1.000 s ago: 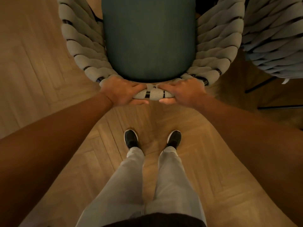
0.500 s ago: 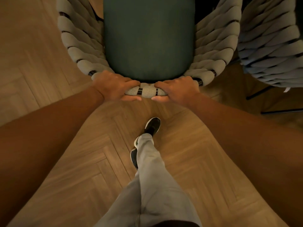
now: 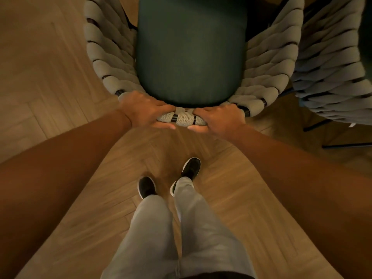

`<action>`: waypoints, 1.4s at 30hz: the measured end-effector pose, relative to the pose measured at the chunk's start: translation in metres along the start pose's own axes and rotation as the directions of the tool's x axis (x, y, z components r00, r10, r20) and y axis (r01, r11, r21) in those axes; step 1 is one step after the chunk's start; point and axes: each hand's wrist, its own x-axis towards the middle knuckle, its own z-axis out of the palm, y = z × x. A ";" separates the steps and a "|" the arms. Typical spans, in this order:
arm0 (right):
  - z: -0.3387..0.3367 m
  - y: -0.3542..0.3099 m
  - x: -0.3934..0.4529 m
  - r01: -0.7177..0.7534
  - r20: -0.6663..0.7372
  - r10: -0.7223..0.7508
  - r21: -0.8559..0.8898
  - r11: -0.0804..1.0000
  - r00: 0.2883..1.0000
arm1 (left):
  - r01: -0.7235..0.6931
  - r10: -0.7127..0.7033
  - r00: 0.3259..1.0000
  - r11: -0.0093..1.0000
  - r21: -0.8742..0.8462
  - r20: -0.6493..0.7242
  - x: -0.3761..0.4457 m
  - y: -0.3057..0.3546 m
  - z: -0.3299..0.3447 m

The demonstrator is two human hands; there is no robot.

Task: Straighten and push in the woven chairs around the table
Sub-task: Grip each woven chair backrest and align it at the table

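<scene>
Woven chair (image 3: 269, 63) back rim clasped by left hand (image 3: 144, 110), right hand (image 3: 220, 117).

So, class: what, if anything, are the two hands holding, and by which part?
Both the left hand and right hand grip the woven chair by the top rim of its backrest, side by side at its middle.

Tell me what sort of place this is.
Probably a dining area in a home or restaurant: two matching woven chairs, one with a green seat cushion and another beside it, stand on herringbone wood flooring. No table is visible.
</scene>
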 end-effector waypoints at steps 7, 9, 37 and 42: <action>-0.001 -0.014 -0.003 -0.041 0.045 0.039 0.046 0.998 0.998 | -0.018 0.019 0.999 0.999 0.030 -0.041 -0.009 0.001 0.003; 0.001 -0.026 -0.007 -0.058 0.062 0.055 0.045 0.997 0.997 | -0.025 0.026 0.999 0.999 0.048 -0.021 -0.016 0.001 0.006; -0.012 -0.024 0.078 -0.288 0.025 0.287 0.103 0.952 0.958 | -0.322 0.329 0.944 0.929 0.185 -0.008 0.046 -0.136 -0.020; -0.013 -0.024 0.080 -0.296 0.014 0.296 0.070 0.953 0.955 | -0.304 0.303 0.952 0.931 0.201 0.036 0.047 -0.134 -0.023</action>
